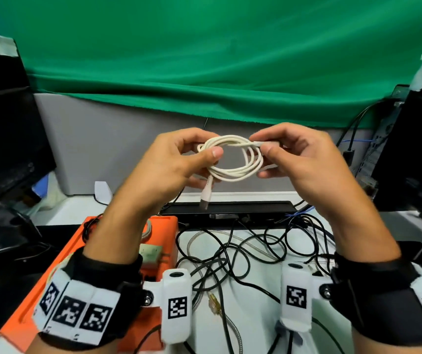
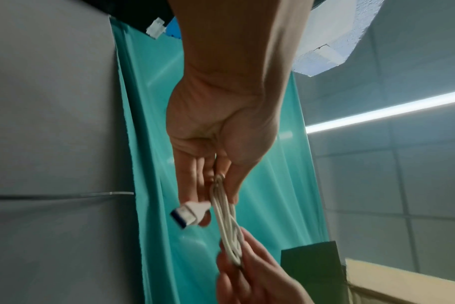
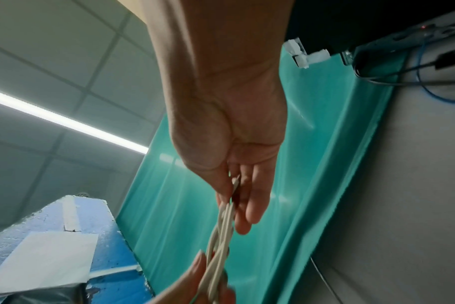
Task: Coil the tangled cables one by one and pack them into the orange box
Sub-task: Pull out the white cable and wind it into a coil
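Observation:
A white cable is wound into a small coil held up in the air between both hands. My left hand pinches the coil's left side with thumb on top; a USB plug hangs below it, also seen as the plug in the left wrist view. My right hand pinches the coil's right side together with the cable's other end. The coil and the coil show edge-on in the wrist views. The orange box lies low at the left under my left forearm, with some items inside.
A heap of tangled black and silver cables lies on the white table below my hands. A black bar-shaped device sits behind it. Dark monitors stand at both sides, a green cloth hangs behind.

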The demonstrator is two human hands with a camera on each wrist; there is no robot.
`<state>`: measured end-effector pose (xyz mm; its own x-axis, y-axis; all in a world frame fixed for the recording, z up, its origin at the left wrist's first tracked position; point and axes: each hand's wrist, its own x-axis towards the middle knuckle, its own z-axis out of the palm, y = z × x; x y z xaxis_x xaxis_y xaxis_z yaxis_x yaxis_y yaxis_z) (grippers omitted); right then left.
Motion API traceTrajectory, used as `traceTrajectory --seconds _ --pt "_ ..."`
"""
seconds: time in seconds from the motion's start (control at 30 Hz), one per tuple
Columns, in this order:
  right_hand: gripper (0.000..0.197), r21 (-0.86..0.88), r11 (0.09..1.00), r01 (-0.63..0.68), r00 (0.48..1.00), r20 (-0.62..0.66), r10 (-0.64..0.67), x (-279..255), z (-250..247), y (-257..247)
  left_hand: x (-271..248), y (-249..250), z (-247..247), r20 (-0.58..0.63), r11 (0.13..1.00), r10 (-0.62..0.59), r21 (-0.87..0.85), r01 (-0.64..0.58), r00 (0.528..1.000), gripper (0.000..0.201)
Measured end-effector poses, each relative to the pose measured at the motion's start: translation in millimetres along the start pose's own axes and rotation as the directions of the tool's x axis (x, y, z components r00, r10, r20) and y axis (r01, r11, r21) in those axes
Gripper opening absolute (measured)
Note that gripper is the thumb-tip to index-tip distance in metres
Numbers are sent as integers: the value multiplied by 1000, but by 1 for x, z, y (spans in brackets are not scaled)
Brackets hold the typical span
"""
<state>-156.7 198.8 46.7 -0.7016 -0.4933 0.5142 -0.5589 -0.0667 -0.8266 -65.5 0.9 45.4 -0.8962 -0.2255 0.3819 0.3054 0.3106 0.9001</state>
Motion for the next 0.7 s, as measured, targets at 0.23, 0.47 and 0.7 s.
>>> traceTrajectory --seconds 0.23,0.47,0.7 --pt "16 286 927 -241 970 33 242 1 25 3 4 -5 15 -282 995 79 -29 -91 956 20" --pt "39 544 711 -446 895 263 360 4 49 8 4 -7 23 -391 984 132 -62 -169 911 22" --pt "36 419 812 -406 914 183 362 5 40 9 6 -14 14 -360 978 138 196 -70 923 32"
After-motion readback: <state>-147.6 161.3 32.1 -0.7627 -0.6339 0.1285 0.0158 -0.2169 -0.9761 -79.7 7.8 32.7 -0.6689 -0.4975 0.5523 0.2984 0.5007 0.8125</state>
